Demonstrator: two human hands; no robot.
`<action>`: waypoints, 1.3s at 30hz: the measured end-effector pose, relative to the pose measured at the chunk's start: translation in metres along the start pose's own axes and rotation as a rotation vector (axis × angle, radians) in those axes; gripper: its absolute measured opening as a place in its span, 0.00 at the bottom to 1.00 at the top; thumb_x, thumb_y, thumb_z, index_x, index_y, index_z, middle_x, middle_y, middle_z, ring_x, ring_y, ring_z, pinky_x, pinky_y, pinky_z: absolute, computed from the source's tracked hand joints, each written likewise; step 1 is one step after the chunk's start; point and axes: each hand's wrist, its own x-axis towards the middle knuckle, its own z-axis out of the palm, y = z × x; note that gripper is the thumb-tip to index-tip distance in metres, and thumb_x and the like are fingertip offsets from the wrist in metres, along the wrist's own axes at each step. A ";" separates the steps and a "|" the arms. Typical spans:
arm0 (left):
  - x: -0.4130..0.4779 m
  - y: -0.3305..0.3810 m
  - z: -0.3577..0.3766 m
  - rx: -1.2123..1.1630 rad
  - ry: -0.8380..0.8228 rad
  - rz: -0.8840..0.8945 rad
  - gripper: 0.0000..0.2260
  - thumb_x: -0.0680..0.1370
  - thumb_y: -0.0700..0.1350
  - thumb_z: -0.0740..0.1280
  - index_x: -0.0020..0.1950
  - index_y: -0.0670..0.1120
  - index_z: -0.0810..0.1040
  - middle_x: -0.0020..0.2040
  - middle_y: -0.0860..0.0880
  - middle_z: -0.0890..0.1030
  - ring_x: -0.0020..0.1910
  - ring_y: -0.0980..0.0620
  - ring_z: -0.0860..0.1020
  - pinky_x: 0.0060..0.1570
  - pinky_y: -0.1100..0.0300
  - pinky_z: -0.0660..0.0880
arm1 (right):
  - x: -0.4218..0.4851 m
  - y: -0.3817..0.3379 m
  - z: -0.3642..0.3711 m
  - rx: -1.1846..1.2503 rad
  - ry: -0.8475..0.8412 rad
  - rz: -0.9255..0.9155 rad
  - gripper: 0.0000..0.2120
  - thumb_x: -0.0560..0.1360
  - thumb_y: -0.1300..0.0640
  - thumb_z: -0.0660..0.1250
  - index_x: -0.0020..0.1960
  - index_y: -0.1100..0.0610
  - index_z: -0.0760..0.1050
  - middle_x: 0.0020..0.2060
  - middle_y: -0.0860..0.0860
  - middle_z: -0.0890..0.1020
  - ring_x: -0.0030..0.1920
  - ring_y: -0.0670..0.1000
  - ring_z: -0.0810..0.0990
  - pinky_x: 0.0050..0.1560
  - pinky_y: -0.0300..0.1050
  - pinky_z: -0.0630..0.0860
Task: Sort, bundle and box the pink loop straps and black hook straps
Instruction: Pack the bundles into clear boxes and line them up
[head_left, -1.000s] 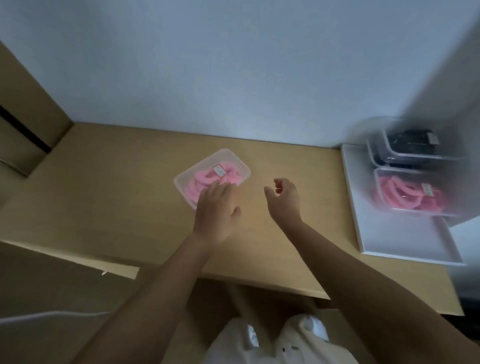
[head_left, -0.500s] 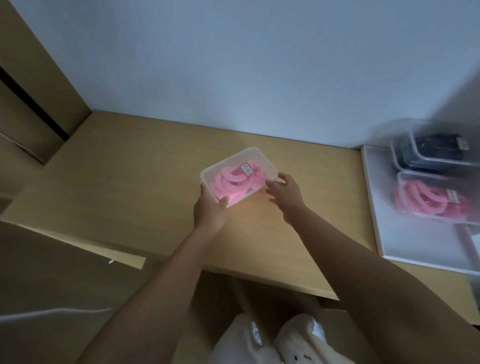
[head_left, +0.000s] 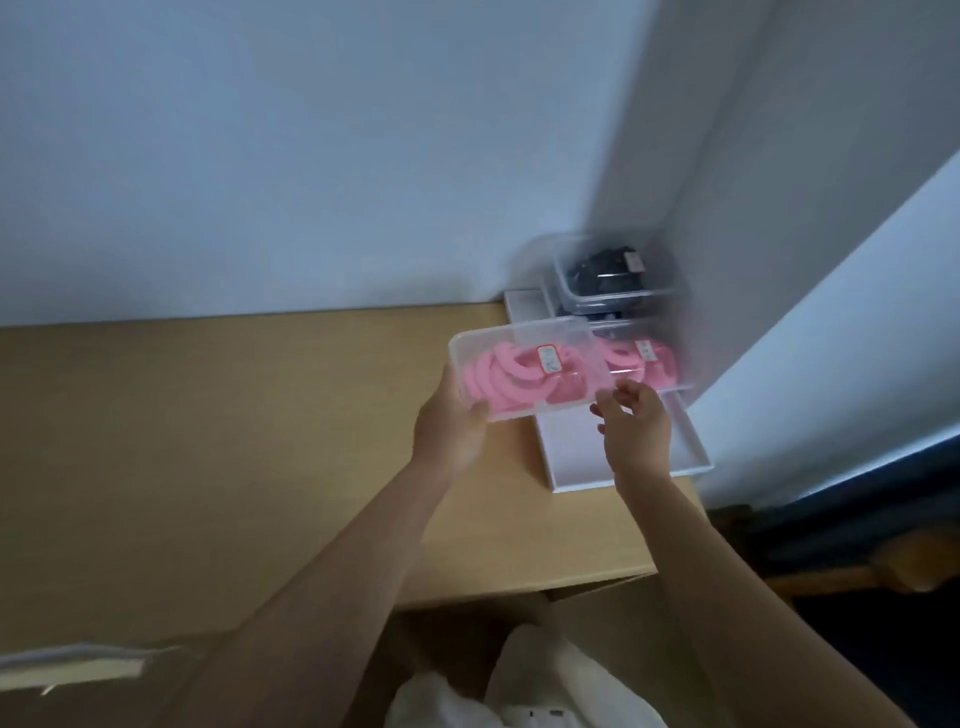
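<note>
A clear lidded box (head_left: 524, 332) full of pink loop straps (head_left: 498, 376), with a small label on its lid, hangs in the air over the left edge of the white tray (head_left: 576, 467). My left hand (head_left: 449, 423) grips the box's near-left end. My right hand (head_left: 634, 428) holds its near-right corner with the fingertips. On the tray behind it stand a second clear box of pink straps (head_left: 647, 358) and, farther back, a clear box of black hook straps (head_left: 613, 275).
The wooden desk (head_left: 208, 441) stretches to the left. The tray sits in the desk's right corner against the white walls (head_left: 363, 156). A dark floor area lies beyond the desk's right edge. White fabric on my lap shows at the bottom.
Both hands closed on the pink-strap box, lifted it off the desk and carried it right, over the tray's edge. The view swung right with it.
</note>
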 end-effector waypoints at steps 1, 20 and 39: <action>0.006 0.009 0.006 0.029 0.042 0.005 0.20 0.74 0.39 0.63 0.66 0.48 0.69 0.55 0.45 0.81 0.52 0.41 0.79 0.49 0.51 0.75 | 0.005 0.000 -0.012 -0.016 0.004 -0.025 0.10 0.76 0.58 0.65 0.56 0.57 0.73 0.49 0.49 0.79 0.51 0.53 0.80 0.56 0.55 0.77; 0.020 0.044 -0.006 -0.319 0.234 -0.252 0.20 0.70 0.26 0.59 0.42 0.51 0.80 0.37 0.46 0.77 0.37 0.48 0.72 0.33 0.61 0.74 | 0.039 -0.016 0.011 -0.059 -0.246 -0.200 0.19 0.76 0.60 0.64 0.66 0.62 0.68 0.50 0.50 0.74 0.51 0.47 0.72 0.51 0.39 0.69; 0.020 0.080 0.127 0.184 -0.099 0.119 0.39 0.77 0.53 0.65 0.77 0.42 0.43 0.71 0.44 0.65 0.69 0.49 0.66 0.55 0.69 0.61 | 0.102 0.030 -0.073 -0.905 -0.084 -0.576 0.46 0.73 0.28 0.43 0.66 0.67 0.70 0.65 0.64 0.73 0.67 0.66 0.69 0.67 0.58 0.58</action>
